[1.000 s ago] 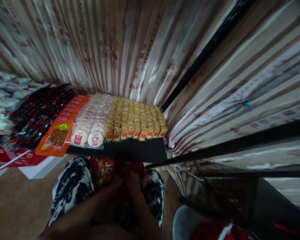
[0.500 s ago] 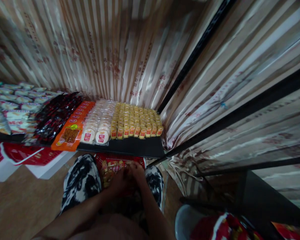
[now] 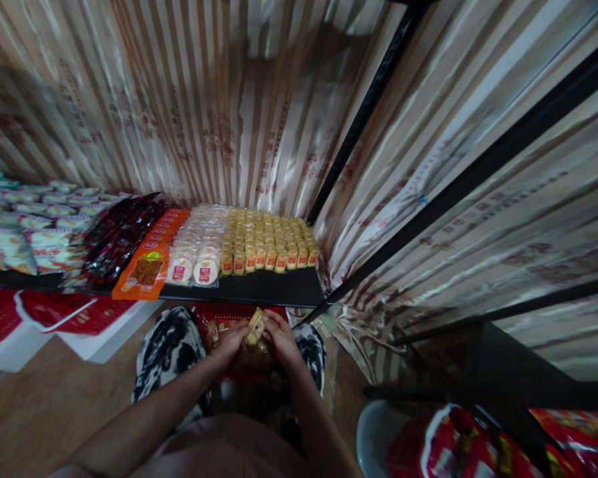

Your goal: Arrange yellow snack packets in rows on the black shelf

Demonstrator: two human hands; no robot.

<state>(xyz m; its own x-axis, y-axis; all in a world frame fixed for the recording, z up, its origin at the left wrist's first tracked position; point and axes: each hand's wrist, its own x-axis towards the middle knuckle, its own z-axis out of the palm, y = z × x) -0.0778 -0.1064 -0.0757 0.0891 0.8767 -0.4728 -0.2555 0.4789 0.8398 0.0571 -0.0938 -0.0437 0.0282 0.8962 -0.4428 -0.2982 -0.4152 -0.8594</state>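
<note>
Between my knees, over a red basket (image 3: 219, 311), my left hand (image 3: 233, 342) and my right hand (image 3: 280, 335) are both closed on a small yellow-wrapped snack pack (image 3: 256, 326). The left fingers grip its left side and the right fingers its right side. Similar packs (image 3: 212, 330) lie in the basket below, partly hidden by my hands. Just ahead, a black shelf (image 3: 274, 289) bears tight rows of the same yellow packs (image 3: 269, 242). Beside them on the left are clear-wrapped round white crackers (image 3: 193, 255).
Further left on the shelf lie an orange pretzel-stick bag (image 3: 147, 265), dark shiny packets (image 3: 124, 232) and white snack bags (image 3: 40, 226). Red-and-white baskets (image 3: 87, 325) stand under it. Black rack poles (image 3: 428, 219) slant across the right. Red packages (image 3: 458, 445) sit at lower right.
My hands have lifted slightly and moved apart, and the yellow snack pack now shows between them. The view has shifted a little.
</note>
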